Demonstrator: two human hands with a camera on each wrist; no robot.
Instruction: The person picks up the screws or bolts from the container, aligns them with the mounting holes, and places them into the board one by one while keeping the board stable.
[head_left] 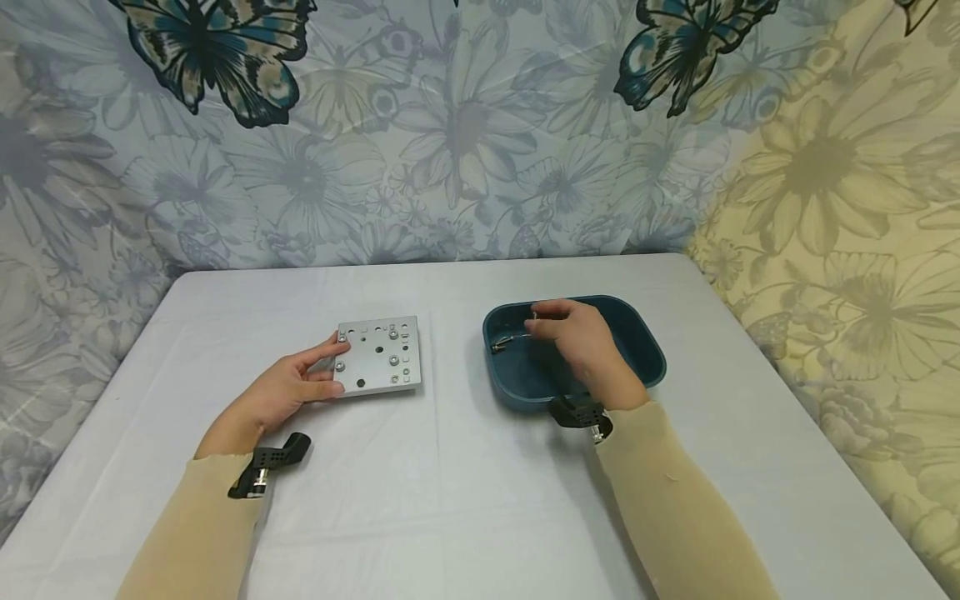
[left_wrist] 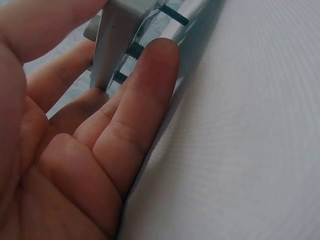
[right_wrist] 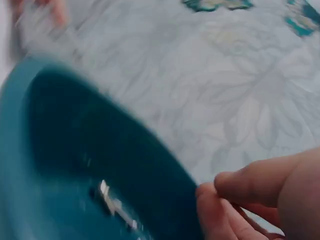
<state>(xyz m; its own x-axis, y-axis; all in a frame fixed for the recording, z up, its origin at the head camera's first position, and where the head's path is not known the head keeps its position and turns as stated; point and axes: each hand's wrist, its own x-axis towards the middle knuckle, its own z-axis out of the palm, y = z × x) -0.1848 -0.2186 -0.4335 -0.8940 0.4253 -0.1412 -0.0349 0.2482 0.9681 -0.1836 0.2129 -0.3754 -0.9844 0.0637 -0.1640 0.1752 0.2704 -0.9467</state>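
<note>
A silver metal plate (head_left: 367,358) with holes and several bolt heads on its top lies at the left of the table. My left hand (head_left: 277,396) grips its left edge, thumb at the near corner and fingers along the side. Threaded screws (left_wrist: 175,15) stick out from the plate's other face in the left wrist view. Over the blue bin (head_left: 643,342), my right hand (head_left: 588,342) has its fingertips together, pinching a small shiny piece that looks like a screw (head_left: 535,316). Loose metal fasteners (head_left: 501,343) lie inside the bin, blurred in the right wrist view.
A white cloth covers the table (head_left: 360,500). Behind it hangs a curtain (head_left: 450,167) patterned with flowers and butterflies, continuing along both sides. Black wrist mounts (head_left: 270,462) sit at both sleeves. The bin's walls surround the fasteners.
</note>
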